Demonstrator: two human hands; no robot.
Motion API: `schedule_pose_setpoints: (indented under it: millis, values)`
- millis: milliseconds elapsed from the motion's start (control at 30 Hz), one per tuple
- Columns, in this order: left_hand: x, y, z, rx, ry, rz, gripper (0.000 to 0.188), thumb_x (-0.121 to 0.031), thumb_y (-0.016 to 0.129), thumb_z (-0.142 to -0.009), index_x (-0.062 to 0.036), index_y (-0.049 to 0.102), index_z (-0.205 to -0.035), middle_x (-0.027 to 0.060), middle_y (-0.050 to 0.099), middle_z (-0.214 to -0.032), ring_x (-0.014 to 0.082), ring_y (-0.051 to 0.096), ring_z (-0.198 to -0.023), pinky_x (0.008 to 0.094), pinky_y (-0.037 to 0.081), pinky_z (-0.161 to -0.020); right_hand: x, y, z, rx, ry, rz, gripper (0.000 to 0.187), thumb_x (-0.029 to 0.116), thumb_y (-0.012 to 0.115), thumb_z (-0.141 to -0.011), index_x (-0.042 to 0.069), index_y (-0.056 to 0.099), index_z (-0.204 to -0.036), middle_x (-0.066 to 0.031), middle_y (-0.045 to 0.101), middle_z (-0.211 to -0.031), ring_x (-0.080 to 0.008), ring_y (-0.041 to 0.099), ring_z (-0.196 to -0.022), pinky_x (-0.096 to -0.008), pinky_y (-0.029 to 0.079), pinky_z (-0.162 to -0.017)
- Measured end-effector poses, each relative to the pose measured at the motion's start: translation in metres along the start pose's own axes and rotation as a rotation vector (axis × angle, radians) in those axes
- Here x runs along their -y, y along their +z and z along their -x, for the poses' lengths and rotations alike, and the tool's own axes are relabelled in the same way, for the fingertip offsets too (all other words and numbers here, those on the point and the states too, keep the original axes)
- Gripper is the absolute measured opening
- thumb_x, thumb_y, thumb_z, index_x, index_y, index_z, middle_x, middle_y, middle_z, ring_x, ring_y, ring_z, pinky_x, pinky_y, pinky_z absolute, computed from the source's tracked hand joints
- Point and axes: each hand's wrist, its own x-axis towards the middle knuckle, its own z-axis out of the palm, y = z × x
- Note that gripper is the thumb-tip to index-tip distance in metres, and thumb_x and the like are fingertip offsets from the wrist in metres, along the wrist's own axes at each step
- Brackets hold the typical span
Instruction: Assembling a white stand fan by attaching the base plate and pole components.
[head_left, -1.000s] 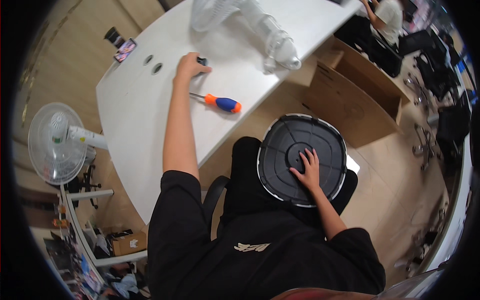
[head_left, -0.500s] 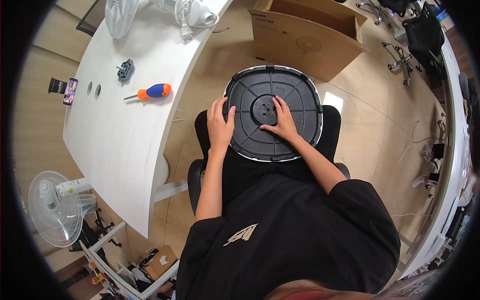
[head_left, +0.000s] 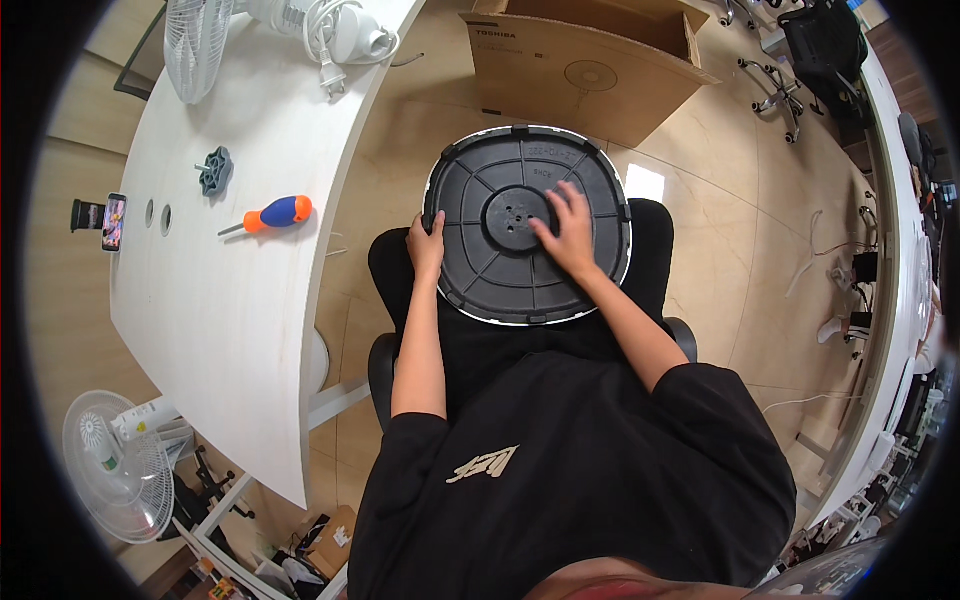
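Observation:
A round black fan base (head_left: pixel 500 270), underside up with ribs and a centre hub, rests on my lap over a black chair (head_left: pixel 655 230). My left hand (head_left: pixel 427 247) grips its left rim. My right hand (head_left: pixel 567 232) lies flat on the ribbed underside, just right of the hub, fingers spread. An orange-and-blue screwdriver (head_left: pixel 272 214) lies on the white table (head_left: pixel 230 330) to my left. A small dark grey knob (head_left: pixel 214 171) sits beyond it.
A white fan head and grille with a coiled cord (head_left: pixel 300 30) lie at the table's far end. An open cardboard box (head_left: pixel 590 65) stands on the floor ahead. A phone on a stand (head_left: pixel 110 220) is at the table's left edge. Another fan (head_left: pixel 115 465) stands lower left.
My left hand left the table near the screwdriver and came onto the base's left rim. My head turned, so the table slid to the left of the view. The right hand stayed on the base.

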Motion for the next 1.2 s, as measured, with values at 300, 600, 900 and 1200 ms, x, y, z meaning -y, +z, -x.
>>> schedule_pose_setpoints:
  millis: [300,600,900,1200]
  values:
    - [0.008,-0.002,-0.004,0.082,-0.003,0.081,0.047,-0.039,0.062,-0.097,0.0067,0.061,-0.109,0.0248,0.069,-0.102,0.0379,0.068,-0.097,0.0430,0.051,-0.082,-0.093,-0.040,-0.050,0.067,0.707,0.223,0.070,0.056,0.065,-0.086,-0.004,0.061,-0.122,-0.0300,0.065,-0.111,-0.0430,0.064,-0.104,-0.0464,0.050,-0.091]
    - [0.082,0.018,-0.059,0.601,-0.781,0.972,0.056,-0.043,0.060,-0.096,0.0036,0.058,-0.127,0.0146,0.066,-0.123,0.0230,0.061,-0.116,0.0365,0.048,-0.100,-0.109,-0.033,-0.043,0.128,0.712,0.267,0.074,0.062,0.068,-0.082,-0.009,0.066,-0.105,-0.0323,0.068,-0.095,-0.0456,0.067,-0.094,-0.0481,0.053,-0.083]
    - [0.092,0.087,-0.035,0.895,-0.681,0.665,0.054,-0.038,0.063,-0.094,0.0029,0.057,-0.129,0.0150,0.065,-0.125,0.0240,0.060,-0.117,0.0372,0.048,-0.101,-0.113,-0.029,-0.031,0.059,0.772,0.272,0.073,0.060,0.069,-0.083,-0.010,0.065,-0.105,-0.0335,0.067,-0.095,-0.0469,0.066,-0.096,-0.0477,0.052,-0.085]
    - [0.102,0.104,-0.043,1.122,-0.338,0.500,0.053,-0.033,0.066,-0.091,0.0023,0.057,-0.130,0.0155,0.063,-0.128,0.0249,0.060,-0.118,0.0378,0.047,-0.102,-0.124,-0.032,-0.022,-0.003,0.814,0.219,0.067,0.055,0.071,-0.084,-0.010,0.065,-0.098,-0.0334,0.067,-0.091,-0.0465,0.067,-0.090,-0.0467,0.052,-0.077]
